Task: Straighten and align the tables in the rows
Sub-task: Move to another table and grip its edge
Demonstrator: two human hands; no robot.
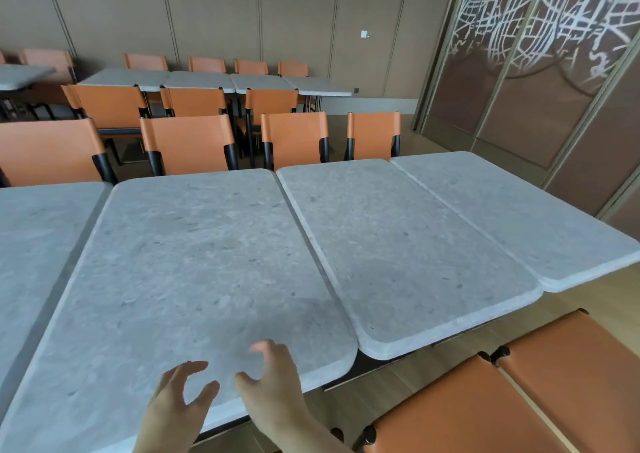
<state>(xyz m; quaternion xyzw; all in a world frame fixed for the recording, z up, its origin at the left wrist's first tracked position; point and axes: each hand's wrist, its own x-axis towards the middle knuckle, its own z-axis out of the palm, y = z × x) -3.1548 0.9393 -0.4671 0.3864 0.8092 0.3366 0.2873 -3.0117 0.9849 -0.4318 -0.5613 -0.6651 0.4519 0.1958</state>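
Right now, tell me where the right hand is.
Head view, bottom centre: the right hand hovers open over the near edge of the stone-topped table, beside the left hand.

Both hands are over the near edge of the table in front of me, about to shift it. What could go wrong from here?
1. The gap to the left table is wide while the right table nearly touches; pushing the middle table sideways could knock that neighbour out of line.
2. Both hands, left and right, sit right of centre, so a shove may twist the table.
3. The orange chairs stand close and could catch.
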